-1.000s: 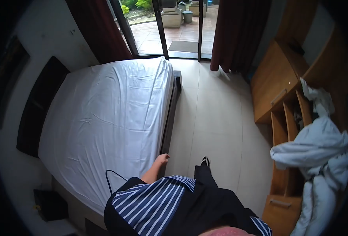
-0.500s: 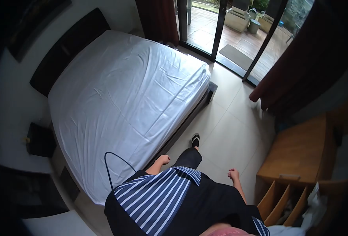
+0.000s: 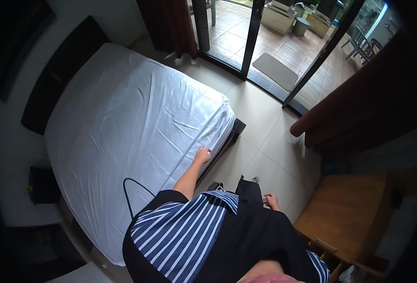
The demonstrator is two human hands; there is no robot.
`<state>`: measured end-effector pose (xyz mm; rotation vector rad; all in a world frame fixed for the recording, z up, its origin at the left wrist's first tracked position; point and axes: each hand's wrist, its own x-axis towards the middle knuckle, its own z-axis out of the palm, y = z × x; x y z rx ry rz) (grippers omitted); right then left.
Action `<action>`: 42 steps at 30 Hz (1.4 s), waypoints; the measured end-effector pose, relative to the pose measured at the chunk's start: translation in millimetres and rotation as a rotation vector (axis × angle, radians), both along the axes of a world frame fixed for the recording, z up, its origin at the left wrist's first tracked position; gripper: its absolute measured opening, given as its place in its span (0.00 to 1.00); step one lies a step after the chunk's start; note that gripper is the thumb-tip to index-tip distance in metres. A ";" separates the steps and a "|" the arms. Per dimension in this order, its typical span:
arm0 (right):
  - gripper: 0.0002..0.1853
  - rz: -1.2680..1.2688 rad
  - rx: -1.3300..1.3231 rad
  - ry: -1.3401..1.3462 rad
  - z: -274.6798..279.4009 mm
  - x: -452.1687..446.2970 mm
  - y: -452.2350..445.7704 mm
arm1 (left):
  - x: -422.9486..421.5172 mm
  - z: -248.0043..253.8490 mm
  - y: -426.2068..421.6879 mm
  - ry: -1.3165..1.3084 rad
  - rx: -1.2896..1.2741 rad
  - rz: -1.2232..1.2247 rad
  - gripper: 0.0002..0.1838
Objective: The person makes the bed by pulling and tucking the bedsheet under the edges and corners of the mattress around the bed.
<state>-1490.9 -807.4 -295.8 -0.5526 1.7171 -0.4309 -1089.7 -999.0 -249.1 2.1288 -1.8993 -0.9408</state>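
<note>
One white bedsheet [image 3: 119, 127], stretched over a dark-framed bed [image 3: 238, 128], is overlapped at its foot edge by the nearer left hand [image 3: 202, 154], fingers curled, grip indeterminable; the right hand [image 3: 271, 202], fingers loosely parted, is held apart over floor tiles [image 3: 269, 162].

Ahead of me, grey mat [image 3: 275, 71] on tiled patio [image 3: 229, 43] beyond glass doors [image 3: 252, 41], chair [image 3: 358, 46] farther out, dark red curtain [image 3: 350, 121], wooden cabinet [image 3: 347, 205] to my right.

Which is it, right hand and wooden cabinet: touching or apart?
Apart. The head view shows it: a strip of pale floor lies between the right hand and the wooden cabinet.
</note>
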 end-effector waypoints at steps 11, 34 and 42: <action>0.11 0.481 -0.003 0.082 -68.4 -196.2 -202.1 | -97.5 -32.6 -200.2 -0.003 0.123 0.459 0.43; 0.12 0.965 -0.423 0.202 36.7 -95.6 -819.0 | -109.8 -34.9 -280.7 -0.148 0.351 1.171 0.36; 0.12 1.216 -0.068 0.270 31.3 4.6 -907.1 | -46.5 24.1 -358.0 0.174 0.386 0.919 0.26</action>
